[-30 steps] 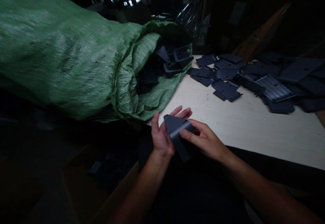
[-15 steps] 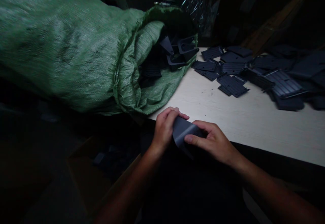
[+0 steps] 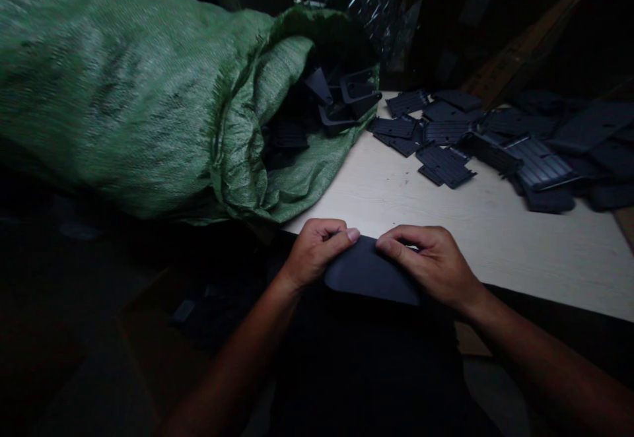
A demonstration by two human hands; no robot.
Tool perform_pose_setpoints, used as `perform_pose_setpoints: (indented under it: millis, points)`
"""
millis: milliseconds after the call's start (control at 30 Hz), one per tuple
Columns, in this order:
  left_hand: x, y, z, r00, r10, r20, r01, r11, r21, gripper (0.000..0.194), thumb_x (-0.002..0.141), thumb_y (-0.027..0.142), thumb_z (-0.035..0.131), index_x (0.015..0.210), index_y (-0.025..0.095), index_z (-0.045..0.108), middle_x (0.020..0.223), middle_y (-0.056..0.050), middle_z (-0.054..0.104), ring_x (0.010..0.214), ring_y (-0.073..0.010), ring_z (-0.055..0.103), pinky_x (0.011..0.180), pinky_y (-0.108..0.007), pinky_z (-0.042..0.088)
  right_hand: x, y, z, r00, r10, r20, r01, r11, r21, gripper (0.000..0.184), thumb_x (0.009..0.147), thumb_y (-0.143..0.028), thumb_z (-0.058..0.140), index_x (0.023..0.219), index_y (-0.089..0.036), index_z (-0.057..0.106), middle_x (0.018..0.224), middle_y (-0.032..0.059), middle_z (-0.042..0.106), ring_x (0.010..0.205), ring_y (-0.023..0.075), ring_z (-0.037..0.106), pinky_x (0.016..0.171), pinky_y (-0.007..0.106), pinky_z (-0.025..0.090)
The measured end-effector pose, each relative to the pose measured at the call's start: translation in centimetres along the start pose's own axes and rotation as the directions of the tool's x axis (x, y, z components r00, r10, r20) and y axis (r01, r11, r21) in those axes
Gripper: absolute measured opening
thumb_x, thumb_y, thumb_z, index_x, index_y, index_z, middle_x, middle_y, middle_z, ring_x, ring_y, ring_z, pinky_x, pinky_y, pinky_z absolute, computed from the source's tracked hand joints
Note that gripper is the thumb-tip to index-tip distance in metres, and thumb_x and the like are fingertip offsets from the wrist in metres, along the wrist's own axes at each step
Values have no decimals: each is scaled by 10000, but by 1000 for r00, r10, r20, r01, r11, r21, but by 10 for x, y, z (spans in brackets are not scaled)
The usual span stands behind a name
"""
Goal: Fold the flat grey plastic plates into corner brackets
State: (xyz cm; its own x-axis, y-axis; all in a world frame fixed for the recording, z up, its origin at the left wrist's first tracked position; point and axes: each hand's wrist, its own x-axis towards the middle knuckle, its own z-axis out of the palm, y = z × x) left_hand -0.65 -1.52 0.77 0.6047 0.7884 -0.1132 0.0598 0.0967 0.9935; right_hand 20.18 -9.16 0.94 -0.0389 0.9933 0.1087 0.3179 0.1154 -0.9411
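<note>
Both my hands grip one dark grey plastic part (image 3: 369,273) at the near edge of the pale table (image 3: 446,226). My left hand (image 3: 314,251) curls its fingers over the part's left end, thumb pressed on top. At the part's right end my right hand (image 3: 432,263) is closed on it, fingers bent over its far edge. The part lies broad and flat between the hands, its smooth face towards me.
A big green woven sack (image 3: 139,94) lies on its side at the left, its open mouth spilling dark plastic parts (image 3: 341,97). Several flat ribbed dark pieces (image 3: 475,140) are scattered over the table's far right. A cardboard box (image 3: 163,331) sits in shadow below left.
The part has been turned from upright and edge-on to lying broad and flat between my hands. My left hand went from open fingers to a closed grip. My hands spread apart.
</note>
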Motion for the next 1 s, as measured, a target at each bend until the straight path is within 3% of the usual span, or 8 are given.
perform_pose_setpoints:
  millis: [267, 500, 633, 700, 767, 867, 933, 1000]
  points:
    - [-3, -10, 8, 981, -161, -113, 117, 939, -322, 479, 762, 516, 766, 545, 195, 486, 509, 45, 342, 449, -86, 276, 430, -253, 221, 10, 4, 8, 996, 54, -70, -44, 989, 139, 378, 942, -488, 757, 744, -171, 815, 643, 18, 702, 578, 130, 590, 527, 225, 410]
    - [-7, -23, 12, 978, -205, -45, 184, 939, -290, 398, 798, 528, 763, 723, 157, 639, 587, 27, 455, 494, -97, 389, 466, -231, 305, 41, 11, -10, 949, 221, 224, -255, 957, 138, 543, 853, -639, 782, 645, -140, 731, 521, -28, 526, 469, 90, 428, 409, 213, 262]
    - [-3, -26, 4, 964, -188, -188, 127, 947, -294, 420, 722, 508, 819, 652, 156, 602, 555, 40, 443, 468, -85, 386, 449, -212, 310, 49, 14, -21, 996, 65, -66, -62, 997, 47, 447, 912, -576, 752, 783, -151, 802, 688, 20, 691, 616, 134, 597, 528, 225, 413]
    - [1, -25, -3, 915, -128, -383, -4, 945, -326, 379, 705, 498, 813, 717, 146, 673, 601, 19, 536, 505, -104, 462, 475, -212, 373, 48, 14, -28, 966, -19, -256, 17, 1000, -11, 393, 918, -543, 765, 859, -157, 819, 788, 47, 747, 710, 165, 669, 633, 249, 484]
    - [4, -25, -8, 834, -62, -548, -143, 935, -324, 350, 721, 472, 800, 835, 146, 740, 705, -7, 639, 592, -129, 551, 546, -220, 448, 45, 14, -31, 950, 50, -308, -25, 996, 83, 425, 882, -570, 801, 883, -144, 814, 807, 73, 761, 722, 190, 705, 677, 277, 528]
    - [2, -27, -10, 786, 8, -618, -225, 935, -274, 300, 766, 432, 792, 882, 158, 753, 761, -8, 667, 656, -139, 574, 613, -228, 473, 38, 14, -20, 959, 282, -16, -252, 881, 399, 538, 829, -652, 822, 901, -119, 787, 839, 110, 772, 702, 200, 729, 676, 291, 565]
    - [-3, -29, -8, 844, 27, -535, -172, 959, -223, 285, 811, 436, 774, 873, 160, 742, 738, -4, 649, 641, -140, 552, 604, -236, 449, 34, 14, -4, 918, 338, 209, -396, 740, 544, 562, 828, -667, 817, 935, -116, 775, 900, 124, 778, 747, 201, 737, 698, 287, 580]
    - [-8, -31, -6, 923, 36, -384, -100, 984, -147, 285, 834, 439, 770, 869, 158, 730, 738, -10, 646, 645, -148, 552, 605, -248, 432, 32, 14, 10, 899, 345, 270, -432, 606, 668, 526, 859, -634, 803, 985, -124, 770, 962, 121, 780, 837, 206, 740, 759, 294, 594]
